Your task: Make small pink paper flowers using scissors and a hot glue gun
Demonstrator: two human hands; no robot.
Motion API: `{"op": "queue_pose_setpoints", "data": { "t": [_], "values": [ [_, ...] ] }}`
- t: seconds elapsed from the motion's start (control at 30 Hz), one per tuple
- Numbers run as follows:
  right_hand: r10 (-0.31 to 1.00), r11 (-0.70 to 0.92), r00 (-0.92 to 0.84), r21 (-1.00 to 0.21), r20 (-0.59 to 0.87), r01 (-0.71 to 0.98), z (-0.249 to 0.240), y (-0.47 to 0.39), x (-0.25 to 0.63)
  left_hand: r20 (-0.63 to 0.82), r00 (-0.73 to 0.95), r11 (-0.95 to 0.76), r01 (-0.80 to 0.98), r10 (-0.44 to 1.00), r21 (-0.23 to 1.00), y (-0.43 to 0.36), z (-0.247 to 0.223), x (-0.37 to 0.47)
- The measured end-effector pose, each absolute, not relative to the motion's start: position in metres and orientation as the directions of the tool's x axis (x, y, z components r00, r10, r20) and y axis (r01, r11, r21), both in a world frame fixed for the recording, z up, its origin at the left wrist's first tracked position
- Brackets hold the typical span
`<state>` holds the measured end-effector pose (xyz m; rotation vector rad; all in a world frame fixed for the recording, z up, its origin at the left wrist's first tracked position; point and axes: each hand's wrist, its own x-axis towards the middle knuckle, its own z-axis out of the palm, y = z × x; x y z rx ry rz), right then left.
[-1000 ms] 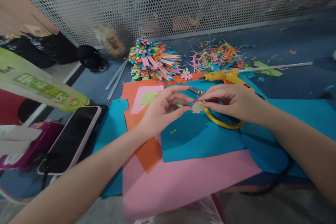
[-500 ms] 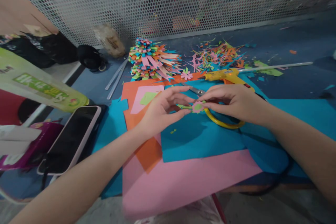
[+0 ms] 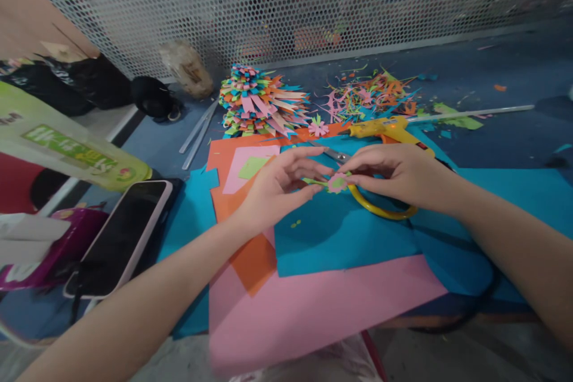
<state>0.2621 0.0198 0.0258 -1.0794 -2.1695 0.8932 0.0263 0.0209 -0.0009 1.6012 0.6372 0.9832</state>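
Observation:
A small pink paper flower (image 3: 337, 183) with a green centre is held up over the blue sheets, between my two hands. My right hand (image 3: 394, 179) pinches its right edge between thumb and fingertips. At its left side, the curved fingers and thumb of my left hand (image 3: 282, 185) close around the flower and a thin green paper strip (image 3: 316, 181) that sticks out from it. Scissors with yellow handles (image 3: 380, 210) lie under my right hand, their blades partly hidden. A second pink flower (image 3: 318, 127) rests beyond my hands.
Behind stands a fringed, multicoloured paper cone (image 3: 250, 101) beside a heap of paper scraps (image 3: 371, 95). A yellow glue gun (image 3: 378, 128) with a clear glue stick lies at right. Left are a phone (image 3: 125, 239), a green bottle (image 3: 76, 143) and clear glue sticks (image 3: 199, 134). Pink card (image 3: 313, 310) overhangs the front edge.

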Motion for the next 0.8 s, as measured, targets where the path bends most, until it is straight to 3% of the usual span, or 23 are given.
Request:
{"op": "queue_pose_setpoints", "data": {
  "t": [0.33, 0.8],
  "values": [
    [0.844, 0.439, -0.513, -0.749, 0.155, 0.496, 0.0249, 0.0185, 0.2626, 0.194, 0.503, -0.186, -0.066, 0.842, 0.98, 0.0206, -0.0011, 0.0256],
    [0.859, 0.41, -0.482, -0.794, 0.172, 0.448, 0.0223, 0.0184, 0.2618, 0.212, 0.459, -0.19, -0.095, 0.862, 0.977, 0.0213, -0.0028, 0.0249]
  ]
}}
